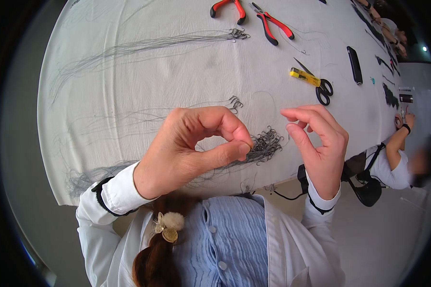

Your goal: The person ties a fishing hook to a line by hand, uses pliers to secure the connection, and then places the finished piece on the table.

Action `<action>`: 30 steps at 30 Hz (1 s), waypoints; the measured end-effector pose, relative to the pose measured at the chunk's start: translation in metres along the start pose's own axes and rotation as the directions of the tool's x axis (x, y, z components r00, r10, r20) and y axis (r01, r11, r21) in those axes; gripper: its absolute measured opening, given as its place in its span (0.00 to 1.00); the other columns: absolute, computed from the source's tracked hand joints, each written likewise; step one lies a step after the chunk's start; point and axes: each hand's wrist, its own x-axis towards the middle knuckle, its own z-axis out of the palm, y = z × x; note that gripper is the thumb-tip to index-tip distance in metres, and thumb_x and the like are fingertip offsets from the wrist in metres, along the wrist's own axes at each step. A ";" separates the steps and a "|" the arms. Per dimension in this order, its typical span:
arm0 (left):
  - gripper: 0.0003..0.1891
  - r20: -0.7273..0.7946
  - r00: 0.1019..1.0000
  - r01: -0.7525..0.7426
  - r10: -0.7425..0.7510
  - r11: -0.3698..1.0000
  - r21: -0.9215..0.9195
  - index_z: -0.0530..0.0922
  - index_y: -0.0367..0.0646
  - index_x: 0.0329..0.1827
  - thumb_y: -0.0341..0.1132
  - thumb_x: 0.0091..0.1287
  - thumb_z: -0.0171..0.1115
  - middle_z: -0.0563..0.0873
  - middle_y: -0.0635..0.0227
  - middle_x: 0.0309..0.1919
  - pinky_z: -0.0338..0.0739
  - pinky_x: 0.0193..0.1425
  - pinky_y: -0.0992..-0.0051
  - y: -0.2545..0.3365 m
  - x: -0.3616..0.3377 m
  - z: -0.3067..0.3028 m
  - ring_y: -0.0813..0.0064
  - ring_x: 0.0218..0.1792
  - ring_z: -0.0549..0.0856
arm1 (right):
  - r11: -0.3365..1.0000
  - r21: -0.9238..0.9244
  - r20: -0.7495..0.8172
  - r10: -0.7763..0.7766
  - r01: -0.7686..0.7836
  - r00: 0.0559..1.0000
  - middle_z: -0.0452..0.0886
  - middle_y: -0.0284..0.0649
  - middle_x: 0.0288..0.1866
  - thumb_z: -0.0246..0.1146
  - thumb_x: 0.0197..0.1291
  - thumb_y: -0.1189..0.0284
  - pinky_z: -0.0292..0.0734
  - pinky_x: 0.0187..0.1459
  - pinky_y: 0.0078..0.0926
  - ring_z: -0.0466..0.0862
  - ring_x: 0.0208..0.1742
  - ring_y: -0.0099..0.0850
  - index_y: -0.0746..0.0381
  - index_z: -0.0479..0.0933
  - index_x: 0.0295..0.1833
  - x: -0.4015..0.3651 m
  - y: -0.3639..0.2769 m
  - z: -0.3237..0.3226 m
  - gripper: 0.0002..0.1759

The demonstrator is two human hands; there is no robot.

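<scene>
1. Lying toward the far edge of the table [143, 86] are two red-and-black pliers, one [227, 9] cut off by the frame, the other [272, 24] to its right.
2. Right of the middle, black-handled scissors [325, 91] lie against a yellow cutter [304, 76]; a slim black object [354, 65] lies nearer the right edge.
3. The big hook bundle [267, 144] rests toward the near edge, its lines running leftward toward the near-left corner. The left hand [189, 146] is in front of part of it and hides some of the lines.
4. A small hook group [235, 104] lies just beyond that hand, and a larger hook group [237, 34] lies farther off, near the pliers.
5. The left thumb and index fingertips meet in a closed pinch; whether a thin line is between them cannot be told. The right hand [323, 143] is raised beside the bundle, thumb and index a little apart, with nothing visibly gripped.
6. Past the right edge, a co-worker's hand [408, 119] is near dark items.
7. The hooks are dark, curved and tangled; the lines are fine, grey and loosely wavy. The white cover is softly creased.
8. Any lettering on the cutter is too small to read.
</scene>
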 end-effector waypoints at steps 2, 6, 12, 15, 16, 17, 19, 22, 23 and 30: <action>0.02 -0.003 0.999 -0.043 0.043 0.999 0.019 0.78 0.37 0.32 0.23 0.58 0.62 0.82 0.68 0.29 0.75 0.42 0.79 0.001 -0.003 0.000 0.81 0.33 0.81 | 0.956 0.294 0.197 -0.036 -0.024 0.980 0.80 0.37 0.31 0.65 0.52 0.78 0.69 0.30 0.21 0.78 0.29 0.24 0.66 0.80 0.39 0.001 -0.006 -0.007 0.08; 0.03 -0.044 0.992 -0.111 0.116 0.989 0.095 0.78 0.37 0.32 0.23 0.56 0.63 0.83 0.67 0.30 0.75 0.43 0.78 0.005 -0.010 0.001 0.80 0.34 0.82 | 0.849 0.517 0.353 -0.092 -0.112 0.931 0.80 0.35 0.28 0.66 0.52 0.77 0.66 0.28 0.17 0.77 0.28 0.19 0.65 0.80 0.38 0.007 -0.015 -0.007 0.07; 0.04 -0.073 0.969 -0.220 0.236 0.958 0.183 0.78 0.36 0.32 0.22 0.56 0.63 0.83 0.66 0.30 0.75 0.44 0.78 0.005 -0.012 -0.004 0.80 0.34 0.81 | 0.894 0.448 0.308 -0.127 -0.026 0.943 0.79 0.35 0.26 0.69 0.47 0.79 0.68 0.28 0.17 0.77 0.28 0.19 0.65 0.80 0.32 0.020 -0.037 -0.007 0.05; 0.04 -0.068 0.962 -0.247 0.265 0.947 0.205 0.78 0.36 0.33 0.23 0.56 0.63 0.83 0.66 0.31 0.75 0.44 0.78 0.007 -0.012 -0.007 0.80 0.34 0.81 | 0.893 0.450 0.279 -0.162 0.020 0.947 0.79 0.35 0.25 0.68 0.45 0.81 0.70 0.27 0.18 0.77 0.27 0.21 0.65 0.79 0.30 0.026 -0.041 -0.006 0.05; 0.04 -0.071 0.967 -0.230 0.246 0.956 0.182 0.78 0.36 0.33 0.23 0.57 0.64 0.83 0.66 0.31 0.75 0.44 0.79 0.008 -0.012 -0.007 0.80 0.34 0.81 | 0.894 0.448 0.285 -0.175 0.031 0.942 0.79 0.35 0.25 0.68 0.45 0.81 0.70 0.27 0.18 0.77 0.27 0.21 0.65 0.79 0.30 0.028 -0.043 -0.006 0.05; 0.04 -0.086 0.963 -0.239 0.257 0.954 0.181 0.78 0.36 0.33 0.23 0.57 0.64 0.83 0.66 0.31 0.75 0.44 0.79 0.009 -0.012 -0.007 0.80 0.34 0.81 | 0.921 0.377 0.237 -0.201 0.101 0.950 0.79 0.35 0.25 0.68 0.44 0.82 0.70 0.27 0.19 0.77 0.26 0.23 0.64 0.79 0.29 0.030 -0.046 -0.006 0.05; 0.04 -0.096 0.978 -0.176 0.183 0.982 0.074 0.77 0.35 0.34 0.25 0.59 0.63 0.83 0.67 0.30 0.75 0.42 0.79 0.009 -0.011 -0.008 0.80 0.34 0.82 | 0.936 0.300 0.199 -0.248 0.182 0.948 0.79 0.35 0.24 0.68 0.43 0.82 0.70 0.27 0.19 0.77 0.26 0.24 0.64 0.79 0.29 0.033 -0.050 -0.007 0.06; 0.05 -0.071 0.987 -0.144 0.141 0.989 -0.038 0.77 0.35 0.36 0.27 0.61 0.63 0.83 0.68 0.30 0.76 0.40 0.80 0.013 -0.010 -0.014 0.80 0.33 0.82 | 0.938 0.250 0.156 -0.285 0.242 0.946 0.79 0.35 0.24 0.68 0.43 0.82 0.71 0.27 0.20 0.77 0.26 0.26 0.64 0.79 0.28 0.042 -0.057 -0.008 0.06; 0.05 -0.085 0.985 -0.156 0.152 0.987 -0.041 0.77 0.35 0.36 0.27 0.61 0.63 0.83 0.68 0.30 0.76 0.40 0.80 0.014 -0.010 -0.015 0.80 0.33 0.82 | 0.935 0.250 0.133 -0.292 0.253 0.947 0.79 0.35 0.24 0.68 0.43 0.81 0.70 0.28 0.21 0.77 0.26 0.26 0.64 0.78 0.28 0.045 -0.058 -0.007 0.06; 0.05 -0.090 0.993 -0.090 0.076 0.982 -0.166 0.77 0.36 0.37 0.27 0.61 0.62 0.82 0.71 0.29 0.76 0.34 0.84 0.021 -0.011 -0.022 0.85 0.31 0.80 | 0.928 0.287 0.149 -0.288 0.238 0.946 0.77 0.33 0.23 0.69 0.45 0.78 0.68 0.29 0.22 0.75 0.26 0.26 0.63 0.77 0.28 0.058 -0.059 0.004 0.07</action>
